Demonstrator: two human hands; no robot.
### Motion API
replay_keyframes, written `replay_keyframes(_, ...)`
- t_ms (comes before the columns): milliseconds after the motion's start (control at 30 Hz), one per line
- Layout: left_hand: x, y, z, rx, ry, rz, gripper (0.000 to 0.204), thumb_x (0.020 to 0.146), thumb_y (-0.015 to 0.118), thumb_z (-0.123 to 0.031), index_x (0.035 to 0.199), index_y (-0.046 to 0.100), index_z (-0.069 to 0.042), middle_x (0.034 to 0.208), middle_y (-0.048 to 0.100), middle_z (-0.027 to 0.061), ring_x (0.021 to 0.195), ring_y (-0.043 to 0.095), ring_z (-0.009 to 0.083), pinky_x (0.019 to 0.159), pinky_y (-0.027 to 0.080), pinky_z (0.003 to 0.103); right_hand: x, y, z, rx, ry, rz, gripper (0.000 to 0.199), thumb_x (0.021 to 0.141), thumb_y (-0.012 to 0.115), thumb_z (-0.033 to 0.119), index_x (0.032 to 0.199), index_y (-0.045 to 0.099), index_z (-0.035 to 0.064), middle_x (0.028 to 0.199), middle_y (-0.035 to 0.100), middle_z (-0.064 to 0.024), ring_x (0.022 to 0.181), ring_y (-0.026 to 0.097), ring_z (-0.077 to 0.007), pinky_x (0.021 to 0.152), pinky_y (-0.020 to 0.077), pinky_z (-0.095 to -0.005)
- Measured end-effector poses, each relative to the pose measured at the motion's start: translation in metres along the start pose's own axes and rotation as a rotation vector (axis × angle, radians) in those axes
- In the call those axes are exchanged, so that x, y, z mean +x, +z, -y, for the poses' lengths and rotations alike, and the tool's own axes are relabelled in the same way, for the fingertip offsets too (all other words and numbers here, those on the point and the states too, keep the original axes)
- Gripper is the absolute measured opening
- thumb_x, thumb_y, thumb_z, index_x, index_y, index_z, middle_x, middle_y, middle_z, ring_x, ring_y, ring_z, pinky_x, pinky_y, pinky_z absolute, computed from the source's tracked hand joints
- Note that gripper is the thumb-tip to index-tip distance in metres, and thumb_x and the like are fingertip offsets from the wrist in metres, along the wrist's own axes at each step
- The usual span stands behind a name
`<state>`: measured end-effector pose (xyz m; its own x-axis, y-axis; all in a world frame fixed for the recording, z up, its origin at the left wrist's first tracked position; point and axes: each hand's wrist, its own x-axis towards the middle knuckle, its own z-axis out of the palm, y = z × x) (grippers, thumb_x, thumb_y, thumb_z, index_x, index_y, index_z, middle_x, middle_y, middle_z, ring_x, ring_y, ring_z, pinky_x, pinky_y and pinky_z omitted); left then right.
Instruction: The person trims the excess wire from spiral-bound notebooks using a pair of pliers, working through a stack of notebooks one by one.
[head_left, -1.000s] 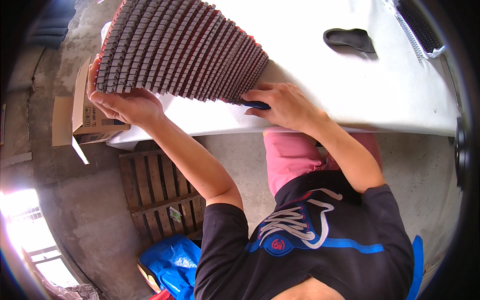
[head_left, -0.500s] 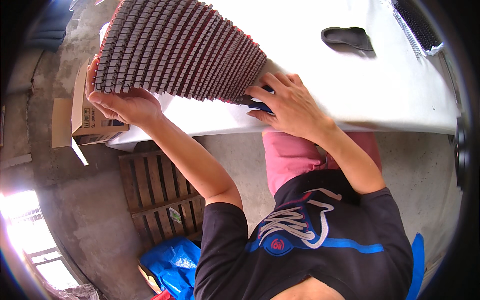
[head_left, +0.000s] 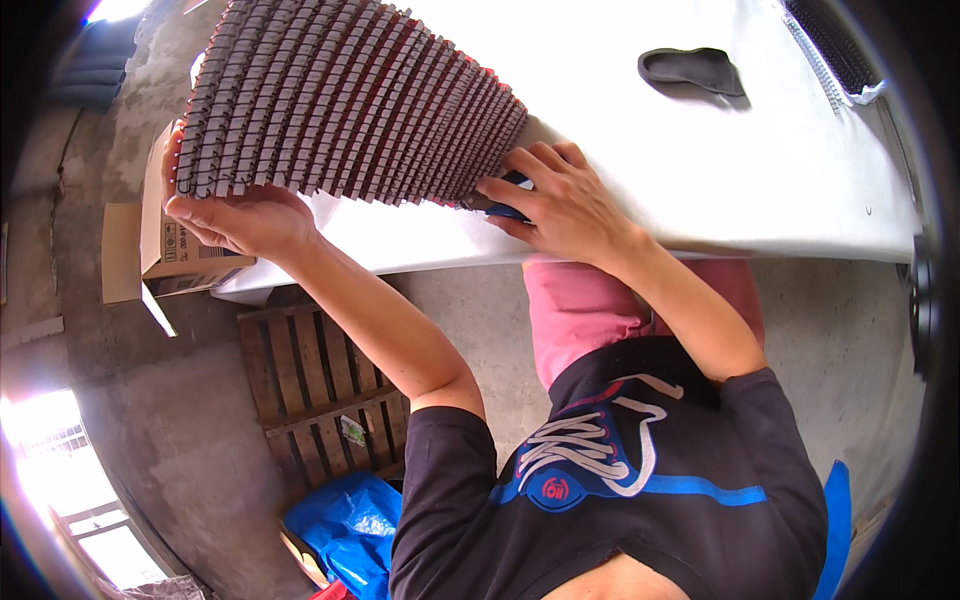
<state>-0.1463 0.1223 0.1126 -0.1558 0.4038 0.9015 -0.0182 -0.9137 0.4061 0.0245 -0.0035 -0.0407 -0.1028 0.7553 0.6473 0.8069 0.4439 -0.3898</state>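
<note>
1. As we look down, the panel of small tiles sits tilted over the left part of the worktop, beyond its near edge; its long axis seems to run left to right, roughly along that edge.
2. Our left hand holds the panel's near left corner, thumb in front, other fingers partly hidden behind.
3. Our right hand grips a blue-handled tool at the near right corner; we cannot tell whether its tip touches.
4. Our left hand is nearer, touching the panel directly.
</note>
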Motion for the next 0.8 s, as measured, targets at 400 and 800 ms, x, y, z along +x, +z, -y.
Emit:
replay_keyframes(400, 0.001, -0.004, -0.002, 0.026, -0.027, 0.027, 0.057, 0.09, 0.041, -0.056, 0.111, 0.053, -0.004, 0.108, 0.056, 0.0092, 0.102, 0.056, 0.0225, 0.088, 0.05, 0.039, -0.001, -0.007, 0.002, 0.012, 0.059, 0.124, 0.03, 0.077, 0.067, 0.025, 0.105, 0.059, 0.019, 0.105, 0.054, -0.0029, 0.1, 0.055, -0.0196, 0.087, 0.0399, -0.0378)
replay_keyframes(800, -0.006, -0.004, -0.028, 0.314, 0.128, 0.188, 0.074, 0.09, 0.022, -0.063, 0.144, 0.013, -0.014, 0.149, 0.014, 0.0037, 0.138, 0.013, 0.0226, 0.113, 0.014, 0.047, -0.003, -0.002, -0.008, -0.039, -0.071, 0.051, 0.04, 0.076, 0.069, 0.028, 0.113, 0.057, 0.0202, 0.113, 0.049, -0.0057, 0.109, 0.049, -0.0219, 0.097, 0.0316, -0.041)
